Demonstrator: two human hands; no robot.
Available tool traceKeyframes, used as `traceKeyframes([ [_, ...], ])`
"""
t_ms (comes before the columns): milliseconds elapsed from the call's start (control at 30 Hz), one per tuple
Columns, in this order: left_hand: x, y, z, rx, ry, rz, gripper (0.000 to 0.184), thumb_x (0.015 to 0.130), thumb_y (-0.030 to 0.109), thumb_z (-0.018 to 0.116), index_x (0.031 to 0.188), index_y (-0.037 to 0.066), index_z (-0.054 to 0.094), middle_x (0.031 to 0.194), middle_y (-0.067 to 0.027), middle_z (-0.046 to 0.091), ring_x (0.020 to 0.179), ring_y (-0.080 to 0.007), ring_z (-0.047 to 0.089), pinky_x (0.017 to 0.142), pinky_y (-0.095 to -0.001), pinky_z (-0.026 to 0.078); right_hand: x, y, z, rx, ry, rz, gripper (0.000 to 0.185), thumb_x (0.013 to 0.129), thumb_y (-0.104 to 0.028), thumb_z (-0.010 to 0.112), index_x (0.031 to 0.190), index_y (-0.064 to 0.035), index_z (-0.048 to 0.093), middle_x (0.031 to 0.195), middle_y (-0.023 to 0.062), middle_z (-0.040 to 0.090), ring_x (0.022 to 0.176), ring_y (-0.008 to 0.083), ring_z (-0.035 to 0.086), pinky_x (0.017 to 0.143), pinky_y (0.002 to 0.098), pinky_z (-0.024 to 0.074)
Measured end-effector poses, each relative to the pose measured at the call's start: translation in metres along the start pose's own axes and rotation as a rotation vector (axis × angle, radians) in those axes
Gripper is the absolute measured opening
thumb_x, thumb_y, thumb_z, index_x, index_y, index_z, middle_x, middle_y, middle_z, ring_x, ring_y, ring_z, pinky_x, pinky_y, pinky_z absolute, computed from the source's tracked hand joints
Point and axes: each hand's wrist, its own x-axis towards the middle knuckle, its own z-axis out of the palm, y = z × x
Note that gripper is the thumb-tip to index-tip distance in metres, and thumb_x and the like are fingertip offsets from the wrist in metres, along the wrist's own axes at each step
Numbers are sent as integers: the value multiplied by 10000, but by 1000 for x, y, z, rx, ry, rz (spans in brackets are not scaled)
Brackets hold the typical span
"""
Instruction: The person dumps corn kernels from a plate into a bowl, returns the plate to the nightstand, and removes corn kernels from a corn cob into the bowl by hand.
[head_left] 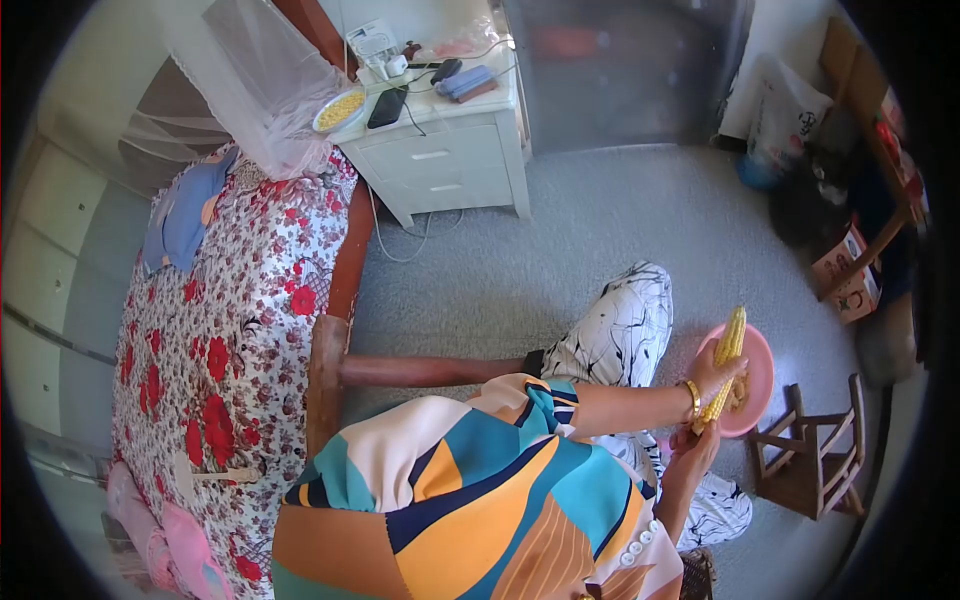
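Observation:
My left hand (714, 375), with a gold bracelet at the wrist, is closed around the middle of a yellow ear of corn (734, 335). The ear is tilted, and its upper end sticks out past the fingers. At the lower end of the ear, my right hand (694, 446) has its fingers closed on the corn; its fingertips are small in view. Beneath the hands a pink basin (760, 385) stands on the floor, with some yellowish pieces inside, partly hidden by the corn and my left hand.
A wooden stool (812, 450) lies beside the basin. To the left is a bed with a floral cover (230, 330). A white nightstand (440, 165) carries a bowl of yellow kernels (341, 109), a phone (387, 107) and cables. Bags and a carton (848, 275) sit at right.

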Motion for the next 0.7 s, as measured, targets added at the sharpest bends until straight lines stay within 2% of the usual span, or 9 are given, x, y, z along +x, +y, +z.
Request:
traceKeyframes([
  [67,1,2,-2,-5,-6,-47,446,740,339,671,1009,63,446,774,-35,498,617,-94,512,520,-228,467,-1,0,0,-26,-8,-7,250,885,-313,409,938,-76,466,639,5,456,525,78,400,473,230,332],
  [167,0,1,-3,21,30,26,443,747,329,664,1024,67,438,784,-36,497,587,-94,513,475,-231,463,-3,-6,0,-296,-39,-85,315,909,-311,345,1043,-45,448,674,9,474,533,66,429,468,214,359],
  [300,0,-2,-2,-119,-13,-21,435,760,308,653,1046,70,427,808,-37,497,596,-88,512,483,-227,463,-7,-14,3,-446,27,-194,344,904,-267,403,1130,-9,433,833,65,538,625,89,504,542,226,418],
  [367,-5,7,-4,-148,-26,-85,433,767,304,644,1059,72,422,819,-37,498,626,-88,519,503,-221,465,-4,-11,-1,-313,30,-150,355,896,-240,423,1164,-7,418,913,79,540,676,106,528,581,235,438],
  [500,-8,22,-9,-337,-153,-192,403,796,431,516,1000,86,470,784,-49,530,626,-122,541,533,-251,481,3,5,-13,-156,37,-140,370,885,-206,444,1192,-4,407,1003,87,533,762,134,555,651,258,468],
  [567,-12,34,-8,-492,-267,-311,434,811,494,451,971,93,494,767,-55,546,626,-139,552,548,-265,489,0,0,-7,-350,41,-235,364,879,-182,448,1191,2,409,1046,88,516,813,139,550,685,258,469],
  [600,-14,42,-9,-562,-307,-384,459,818,525,419,956,96,506,758,-58,554,626,-147,557,556,-272,492,-2,-7,2,-413,51,-261,353,875,-159,449,1190,-2,416,1030,80,515,808,114,532,670,242,462],
  [667,-14,52,-9,-628,-355,-489,525,832,589,355,927,103,530,740,-64,569,626,-164,568,571,-287,500,-2,-9,1,-281,-35,-194,375,861,-143,478,1193,9,391,979,69,520,792,90,517,668,211,445],
  [700,-3,31,-20,-616,-362,-452,547,833,600,331,895,95,531,714,-77,577,624,-180,578,584,-304,504,-1,-9,2,-209,-68,-203,392,852,-136,498,1194,13,377,963,68,525,791,85,516,670,204,440],
])
